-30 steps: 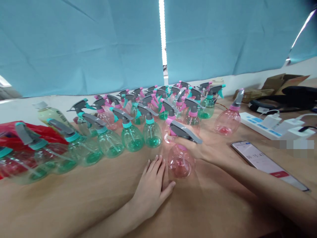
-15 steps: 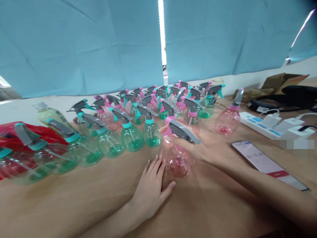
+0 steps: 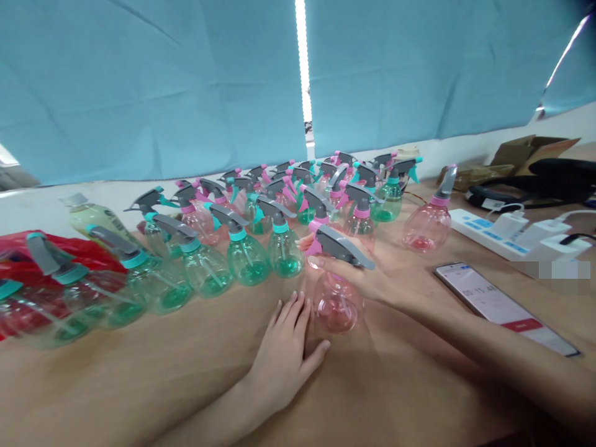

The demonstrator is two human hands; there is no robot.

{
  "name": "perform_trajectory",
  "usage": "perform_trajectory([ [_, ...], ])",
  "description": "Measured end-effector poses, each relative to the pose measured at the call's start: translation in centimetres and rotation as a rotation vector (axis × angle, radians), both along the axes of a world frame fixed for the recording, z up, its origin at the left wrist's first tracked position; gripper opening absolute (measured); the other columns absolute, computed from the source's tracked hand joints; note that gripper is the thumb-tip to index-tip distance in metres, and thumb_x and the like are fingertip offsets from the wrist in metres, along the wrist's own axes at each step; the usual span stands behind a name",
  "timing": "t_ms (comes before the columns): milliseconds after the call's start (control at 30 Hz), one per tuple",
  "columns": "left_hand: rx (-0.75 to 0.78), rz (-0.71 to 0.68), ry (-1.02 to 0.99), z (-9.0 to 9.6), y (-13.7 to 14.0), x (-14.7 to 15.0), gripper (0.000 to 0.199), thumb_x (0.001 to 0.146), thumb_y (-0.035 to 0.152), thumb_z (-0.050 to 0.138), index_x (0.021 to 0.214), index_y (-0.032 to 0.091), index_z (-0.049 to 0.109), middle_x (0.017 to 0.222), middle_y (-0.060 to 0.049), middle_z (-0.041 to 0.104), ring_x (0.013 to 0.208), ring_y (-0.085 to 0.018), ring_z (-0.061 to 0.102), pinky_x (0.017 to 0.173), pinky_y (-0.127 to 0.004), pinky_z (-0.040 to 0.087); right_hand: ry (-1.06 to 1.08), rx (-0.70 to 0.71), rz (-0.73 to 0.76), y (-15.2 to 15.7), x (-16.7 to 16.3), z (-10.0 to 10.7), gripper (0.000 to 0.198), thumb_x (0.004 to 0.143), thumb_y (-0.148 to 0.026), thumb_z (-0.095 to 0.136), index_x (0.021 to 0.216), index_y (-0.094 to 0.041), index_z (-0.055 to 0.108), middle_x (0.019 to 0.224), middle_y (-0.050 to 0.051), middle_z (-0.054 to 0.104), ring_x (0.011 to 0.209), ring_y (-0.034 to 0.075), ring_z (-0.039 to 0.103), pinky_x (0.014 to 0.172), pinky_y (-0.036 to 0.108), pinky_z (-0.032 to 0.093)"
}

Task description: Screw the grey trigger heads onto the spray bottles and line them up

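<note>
Blue curtains hang behind a brown tabletop where, at ten to twelve o'clock, a crowd of finished green and pink spray bottles stands capped with grey triggers. The left hand lies flat and spread, just beside the pink spray bottle at centre, whose neck and grey trigger head the right hand grips. By the look of it, most bottles are assembled; a lone pink bottle, a phone and a power strip sit toward two o'clock.
</note>
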State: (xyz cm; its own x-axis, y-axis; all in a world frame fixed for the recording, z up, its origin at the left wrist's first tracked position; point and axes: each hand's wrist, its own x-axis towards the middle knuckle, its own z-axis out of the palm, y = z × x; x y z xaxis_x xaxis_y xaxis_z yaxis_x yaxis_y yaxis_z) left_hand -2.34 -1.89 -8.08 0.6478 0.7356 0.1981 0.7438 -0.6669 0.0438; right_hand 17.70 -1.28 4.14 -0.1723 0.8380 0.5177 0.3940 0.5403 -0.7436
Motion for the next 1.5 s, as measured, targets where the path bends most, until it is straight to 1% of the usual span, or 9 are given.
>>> perform_trajectory([
  [100, 0.009, -0.006, -0.018, -0.1, 0.1, 0.0, 0.061, 0.094, 0.050, 0.045, 0.136, 0.005, 0.045, 0.144, -0.021, 0.044, 0.135, -0.035, 0.038, 0.107, -0.056, 0.034, 0.004, 0.009, 0.017, 0.1, 0.0, -0.1, 0.037, 0.082, -0.025, 0.066, 0.116, -0.037, 0.065, 0.096, -0.002, 0.073, 0.087, 0.022, 0.069, 0.070, 0.035, 0.058],
  [300, -0.009, -0.001, 0.014, 0.1, 0.1, 0.0, 0.062, 0.094, 0.049, 0.045, 0.135, 0.003, 0.046, 0.144, -0.022, 0.042, 0.135, -0.035, 0.037, 0.108, -0.056, 0.034, 0.016, 0.006, 0.037, 0.2, 0.0, 0.0, 0.038, 0.082, -0.024, 0.065, 0.117, -0.038, 0.064, 0.097, -0.002, 0.073, 0.090, 0.023, 0.068, 0.071, 0.036, 0.058],
  [667, 0.004, 0.000, 0.034, 0.1, -0.1, 0.1, 0.062, 0.094, 0.050, 0.045, 0.135, 0.003, 0.047, 0.145, -0.022, 0.042, 0.135, -0.036, 0.038, 0.107, -0.056, 0.035, -0.015, -0.066, 0.044, 0.0, 0.0, 0.1, 0.039, 0.083, -0.019, 0.062, 0.117, -0.038, 0.065, 0.101, -0.002, 0.072, 0.091, 0.022, 0.067, 0.074, 0.036, 0.056],
  [900, 0.001, 0.000, 0.014, 0.2, 0.0, 0.1, 0.061, 0.095, 0.050, 0.044, 0.134, 0.003, 0.047, 0.144, -0.022, 0.043, 0.135, -0.035, 0.038, 0.107, -0.056, 0.034, -0.042, -0.034, 0.022, 0.1, 0.0, -0.1, 0.032, 0.084, -0.027, 0.062, 0.115, -0.038, 0.065, 0.096, -0.002, 0.073, 0.084, 0.022, 0.067, 0.070, 0.035, 0.056],
  [1067, 0.005, -0.002, -0.005, 0.0, 0.0, 0.0, 0.061, 0.094, 0.050, 0.045, 0.135, 0.004, 0.047, 0.144, -0.021, 0.044, 0.135, -0.035, 0.038, 0.108, -0.055, 0.033, -0.054, 0.021, -0.005, 0.3, 0.0, -0.3, 0.031, 0.084, -0.031, 0.061, 0.115, -0.036, 0.064, 0.091, -0.002, 0.073, 0.076, 0.020, 0.066, 0.065, 0.033, 0.056],
  [1167, 0.003, -0.002, -0.018, 0.0, -0.1, 0.0, 0.060, 0.095, 0.050, 0.044, 0.135, 0.006, 0.047, 0.144, -0.020, 0.043, 0.136, -0.034, 0.037, 0.109, -0.055, 0.033, -0.075, 0.009, -0.003, 0.1, 0.0, 0.1, 0.023, 0.084, -0.028, 0.061, 0.105, -0.033, 0.068, 0.087, -0.002, 0.072, 0.072, 0.019, 0.065, 0.063, 0.031, 0.055],
  [1300, -0.011, 0.006, -0.009, 0.1, 0.0, 0.0, 0.060, 0.094, 0.049, 0.045, 0.135, 0.006, 0.047, 0.144, -0.021, 0.044, 0.135, -0.035, 0.037, 0.109, -0.055, 0.033, -0.106, -0.038, -0.062, -0.2, -0.2, 0.5, 0.005, 0.083, -0.025, 0.062, 0.082, -0.026, 0.067, 0.078, -0.001, 0.068, 0.070, 0.017, 0.064, 0.063, 0.029, 0.054],
  [1367, -0.012, 0.001, -0.015, 0.1, 0.0, 0.0, 0.059, 0.094, 0.049, 0.045, 0.134, 0.006, 0.047, 0.144, -0.020, 0.045, 0.135, -0.035, 0.038, 0.108, -0.055, 0.033, -0.103, -0.040, -0.072, 0.0, -0.3, 0.3, 0.008, 0.084, -0.027, 0.062, 0.076, -0.026, 0.064, 0.076, -0.001, 0.066, 0.069, 0.016, 0.063, 0.063, 0.028, 0.053],
  [1500, -0.006, -0.001, -0.015, 0.0, 0.0, 0.0, 0.059, 0.095, 0.050, 0.044, 0.134, 0.006, 0.048, 0.144, -0.020, 0.044, 0.135, -0.034, 0.037, 0.109, -0.055, 0.033, -0.001, 0.008, -0.013, 1.3, -0.5, -1.1, 0.020, 0.083, -0.031, 0.061, 0.066, -0.024, 0.055, 0.062, -0.003, 0.057, 0.058, 0.014, 0.055, 0.058, 0.027, 0.050],
])
